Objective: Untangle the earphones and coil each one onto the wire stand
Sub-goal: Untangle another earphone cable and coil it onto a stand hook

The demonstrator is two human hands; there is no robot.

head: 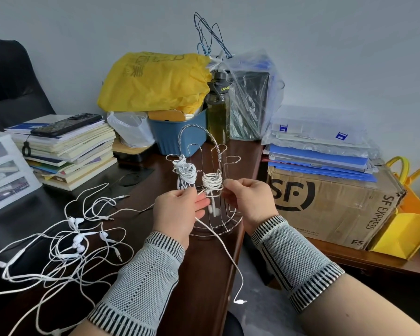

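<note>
A chrome wire stand sits on the dark desk before me. One white earphone is coiled on its left arm. A second white coil wraps a front arm, its earbuds hanging below. My left hand pinches the white cable just left of that coil. My right hand holds the coil's right side with curled fingers. The loose cable tail runs down past the desk edge, ending in a plug. A tangle of white earphones lies on the desk at the left.
A book stack with a phone stands at back left. Behind the stand are a blue bin, a yellow bag and a bottle. An SF Express carton under blue folders sits right. The desk edge runs by the stand.
</note>
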